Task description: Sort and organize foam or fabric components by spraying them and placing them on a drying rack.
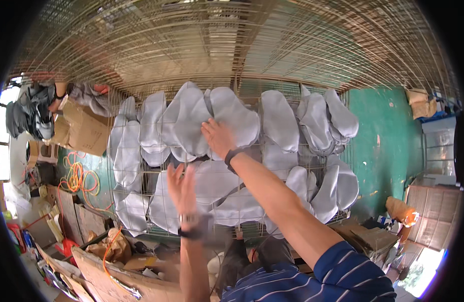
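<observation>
Many silver-grey, rounded, insole-like moulded pieces [191, 121] lie in overlapping rows on a wire rack [234, 235] in front of me. Flat against the far row, my right hand [219, 137] touches one of these pieces with its fingers stretched out; a dark band circles its wrist. Nearer to me, my left hand [181, 191] is raised over the near row, slightly smeared by motion. Its fingers are apart and nothing shows in them. A watch and a dark band are on that wrist.
Wire mesh panels [312, 40] rise beyond the rack. At the left are cardboard boxes [86, 128], coiled orange and yellow hoses [81, 178] and another person's arm beside dark items. An open carton [126, 277] stands near me. Green floor [385, 141] shows at the right.
</observation>
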A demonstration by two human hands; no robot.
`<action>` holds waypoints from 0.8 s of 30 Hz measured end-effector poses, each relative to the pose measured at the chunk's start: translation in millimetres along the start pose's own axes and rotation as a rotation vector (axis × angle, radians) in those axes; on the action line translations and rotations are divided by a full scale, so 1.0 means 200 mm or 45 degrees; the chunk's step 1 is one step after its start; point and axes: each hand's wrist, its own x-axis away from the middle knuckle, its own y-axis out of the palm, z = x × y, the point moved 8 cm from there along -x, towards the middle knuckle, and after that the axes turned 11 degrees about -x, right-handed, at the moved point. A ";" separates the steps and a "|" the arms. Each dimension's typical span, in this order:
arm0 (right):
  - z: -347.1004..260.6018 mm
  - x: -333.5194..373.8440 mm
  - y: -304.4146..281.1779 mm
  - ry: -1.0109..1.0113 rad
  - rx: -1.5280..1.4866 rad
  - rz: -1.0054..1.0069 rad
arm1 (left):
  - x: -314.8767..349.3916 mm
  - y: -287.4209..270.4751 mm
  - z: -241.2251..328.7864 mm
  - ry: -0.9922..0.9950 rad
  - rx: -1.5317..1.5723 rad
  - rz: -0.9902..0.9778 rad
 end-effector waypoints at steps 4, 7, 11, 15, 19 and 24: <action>-0.02 0.00 -0.02 0.113 -0.147 -0.096 | 0.36 -0.30 0.00 -0.015 -0.023 -0.039; -0.16 0.07 -0.21 -0.031 -0.070 0.048 | 0.57 -0.45 -0.25 -0.092 -0.003 -0.086; -0.26 0.28 -0.43 -0.045 -0.113 0.039 | 0.75 -0.53 -0.50 -0.208 -0.049 -0.262; -0.43 0.75 -0.52 0.050 -0.319 0.005 | 0.80 -0.51 -0.48 -0.120 -0.078 -0.366; -0.56 1.34 -0.66 0.139 -0.586 -0.033 | 0.80 -0.45 -0.25 0.051 -0.188 -0.426; -0.44 2.08 -0.84 0.492 -1.003 -0.544 | 0.87 -0.25 -0.10 0.205 -0.218 -0.416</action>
